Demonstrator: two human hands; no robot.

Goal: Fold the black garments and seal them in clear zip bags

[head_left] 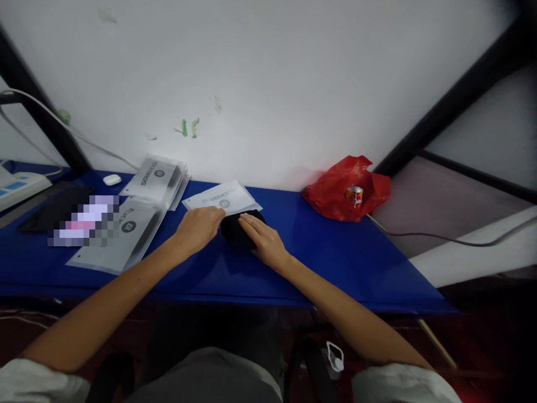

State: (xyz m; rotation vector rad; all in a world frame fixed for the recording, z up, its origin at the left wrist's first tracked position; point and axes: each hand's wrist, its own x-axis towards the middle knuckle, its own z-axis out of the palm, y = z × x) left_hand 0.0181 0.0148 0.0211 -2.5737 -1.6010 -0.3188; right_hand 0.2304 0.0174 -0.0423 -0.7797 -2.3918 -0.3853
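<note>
A small black fabric item (235, 228) lies on the blue table (335, 252), half tucked into the open end of a clear printed plastic bag (222, 197). My left hand (199, 225) grips the bag's near edge with curled fingers. My right hand (264, 239) lies flat on the black item, fingers stretched toward the bag's mouth.
Two stacks of the same printed bags (157, 179) (121, 235) lie at the left. A white earbud case (112, 179) sits behind them, with a dark device (46, 210) beside it. A red plastic bag (348, 187) holding a small can rests at the right against the white wall. Cables run along both sides.
</note>
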